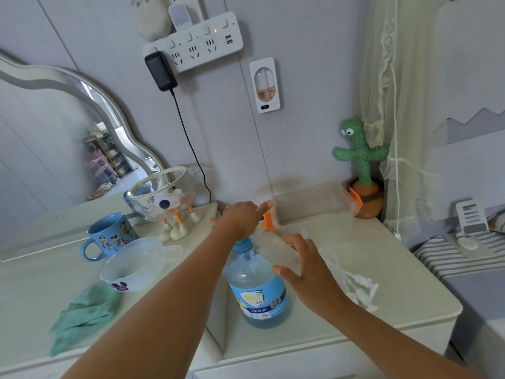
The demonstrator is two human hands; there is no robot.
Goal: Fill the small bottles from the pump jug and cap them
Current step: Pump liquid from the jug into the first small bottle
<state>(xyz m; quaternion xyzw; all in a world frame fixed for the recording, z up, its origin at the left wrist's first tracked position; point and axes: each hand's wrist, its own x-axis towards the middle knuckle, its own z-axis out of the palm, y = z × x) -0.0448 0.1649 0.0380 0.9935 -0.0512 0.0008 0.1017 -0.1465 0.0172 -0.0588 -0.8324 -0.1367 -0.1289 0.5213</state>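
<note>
On the cabinet (396,269), blue-liquid jug (257,285) under outstretched left hand (240,218), clear bottle (276,247) in clasping right hand (314,274).

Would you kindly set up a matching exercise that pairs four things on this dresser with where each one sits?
1. mug
2. cactus toy
3. cloth
4. pump jug

A. far right, by the curtain
B. crumpled, near left
C. centre, holds blue liquid
D. left, behind the white bowl

Pairs: 1-D, 2-A, 3-B, 4-C
</note>
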